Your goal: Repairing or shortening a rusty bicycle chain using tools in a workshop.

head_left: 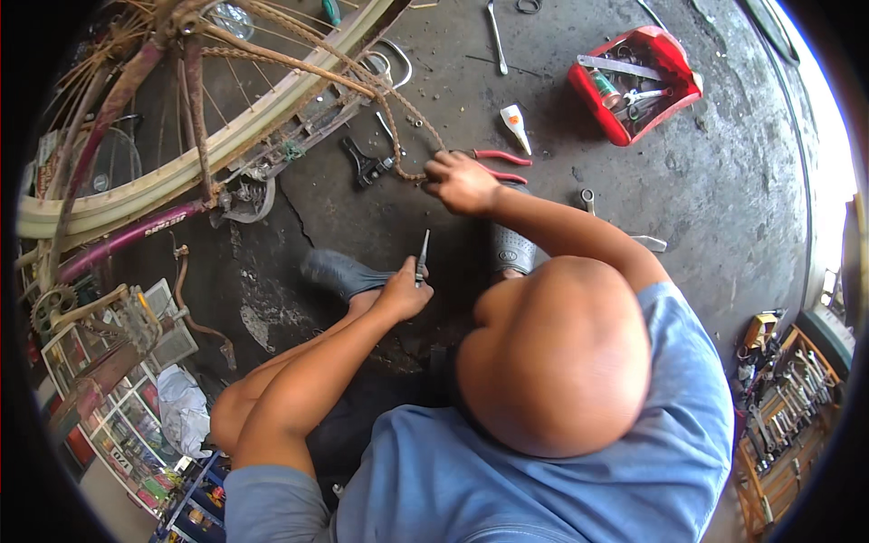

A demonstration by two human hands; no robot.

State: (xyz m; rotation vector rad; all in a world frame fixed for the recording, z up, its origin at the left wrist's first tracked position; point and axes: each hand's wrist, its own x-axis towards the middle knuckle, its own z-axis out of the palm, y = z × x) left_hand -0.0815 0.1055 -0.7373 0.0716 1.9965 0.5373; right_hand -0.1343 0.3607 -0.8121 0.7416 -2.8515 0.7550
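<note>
Both hands are closed on something as I look down over the person's head. My view shows the right hand (460,181) curled around the rusty bicycle chain (385,100), pinching its loose end just above the concrete floor (706,181); from there the chain runs up and left toward the rear wheel (172,136) of the upturned bicycle. Left hand (405,290) is shut in a fist around a thin metal tool (422,256), whose pointed tip sticks upward toward the right hand; the two hands are near each other but apart. Just beyond the right hand I see red-handled pliers (498,163) lying on the floor, partly hidden by the knuckles, and a black chain tool (364,165) beside the chain's loose end. A small white glue tube (516,127) lies farther out, and a red tray (674,59) of tools sits well apart toward the upper right. A long wrench (496,38) lies near the top edge. Grey sandals (339,271) show between the forearms. The bent head and blue shirt (543,480) fill the lower middle and block whatever lies beneath. A wooden rack of wrenches (787,407) stands at the right rim.
</note>
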